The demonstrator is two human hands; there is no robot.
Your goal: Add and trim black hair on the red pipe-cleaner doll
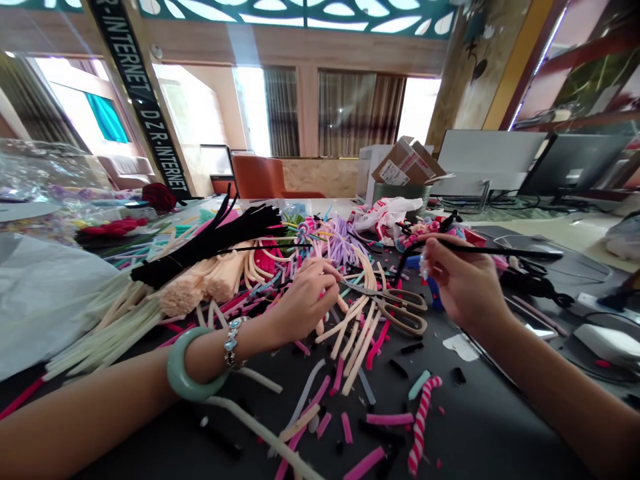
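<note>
My right hand (463, 277) is closed in a pinch on a black pipe cleaner (505, 251). One bent end hangs down left of the fingers, and the rest runs out to the right. My left hand (307, 300), with a jade bangle and a bracelet at the wrist, is curled with its fingers together; what they hold, if anything, is hidden. Just right of it lie scissors (400, 310) with tan handles, on cream pipe cleaners (357, 333). A thin black pipe cleaner (270, 248) passes behind the left hand, near a thick black bundle (205, 243).
Cut pink and black pieces and a striped twisted stem (425, 423) litter the dark table. Cream bundles (200, 287) and a white sheet (45, 300) lie left. A plastic bag (387, 217), cardboard box (410, 163) and monitors (490, 160) stand behind.
</note>
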